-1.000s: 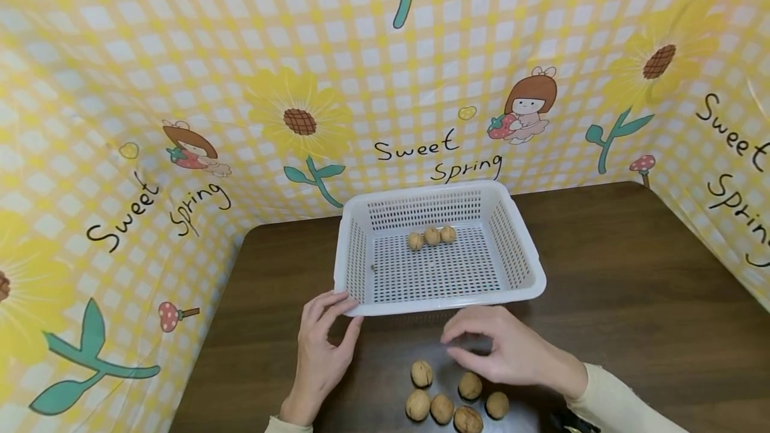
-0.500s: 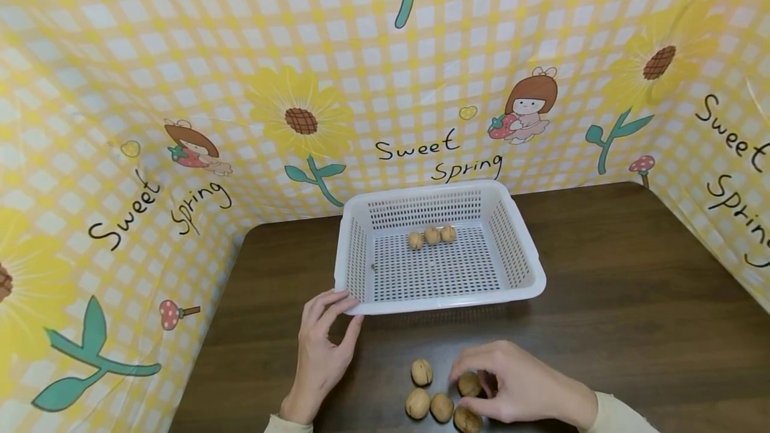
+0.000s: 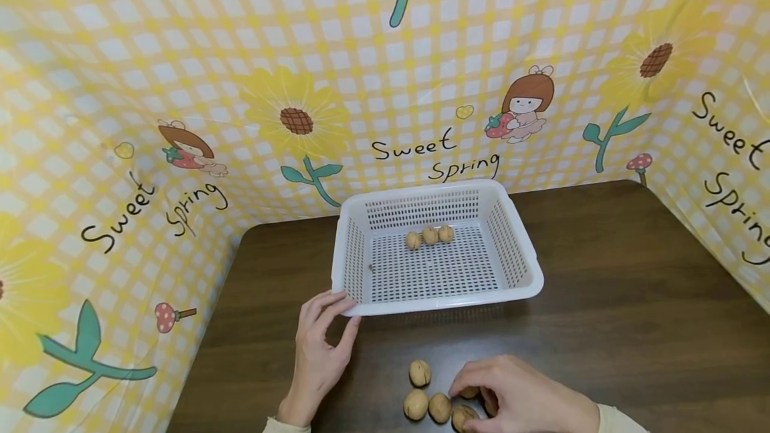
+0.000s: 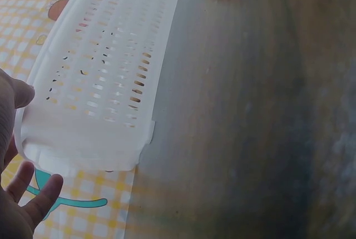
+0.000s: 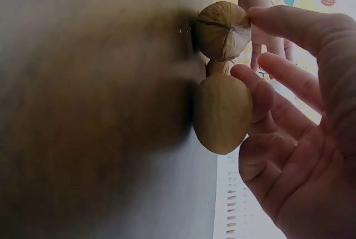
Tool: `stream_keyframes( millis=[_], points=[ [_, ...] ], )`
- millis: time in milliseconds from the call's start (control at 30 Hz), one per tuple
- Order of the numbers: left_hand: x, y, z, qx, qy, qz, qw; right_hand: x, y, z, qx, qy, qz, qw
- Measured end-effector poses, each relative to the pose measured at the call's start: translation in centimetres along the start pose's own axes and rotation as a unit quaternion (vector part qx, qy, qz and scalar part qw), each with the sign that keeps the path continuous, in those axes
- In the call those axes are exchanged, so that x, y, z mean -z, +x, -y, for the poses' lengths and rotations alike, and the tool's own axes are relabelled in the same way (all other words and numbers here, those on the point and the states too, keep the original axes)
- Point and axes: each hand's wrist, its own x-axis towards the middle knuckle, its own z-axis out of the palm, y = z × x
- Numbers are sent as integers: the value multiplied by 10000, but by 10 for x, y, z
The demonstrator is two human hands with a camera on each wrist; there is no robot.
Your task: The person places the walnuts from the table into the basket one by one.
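Observation:
My left hand (image 3: 320, 356) rests its fingertips on the near left corner of a white plastic basket (image 3: 445, 302), thumb apart from the fingers. Three walnuts (image 3: 430, 236) sit inside at the back. Low over the tabletop, my right hand (image 3: 529, 396) arches its curved fingers around several walnuts, partly covering them. The right wrist view has the thumb touching a ridged walnut (image 5: 223, 31), while the other fingers lie close beside a nearer, smoother walnut (image 5: 222, 114). Left of that hand are more loose walnuts (image 3: 440, 407), all on the table.
The dark wooden table (image 3: 613, 286) extends to both sides of the basket. A yellow checked cloth (image 3: 385, 72) with flowers and lettering hangs around its back and sides. A small dark speck (image 3: 371, 267) lies on the basket floor.
My right hand has come down and nearer to me, from just in front of the basket to the walnuts, and its fingers now surround some. The left hand keeps its place on the basket.

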Motion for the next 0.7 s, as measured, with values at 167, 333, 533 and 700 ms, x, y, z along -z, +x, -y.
stream_keyframes(
  millis=[167,333,533,700],
  points=[
    [0,-1,0,-18,-7,-25,10000,-1,-1,1,-229,29,105,9997],
    [0,-1,0,-37,-22,-32,10000,-2,1,3,-114,-100,159,9998],
    [0,0,-1,55,-4,26,10000,-4,1,2,130,-324,128,9993],
    [0,0,-1,122,-1,46,9999,-5,-1,-1,5,-539,269,9982]
  ],
)
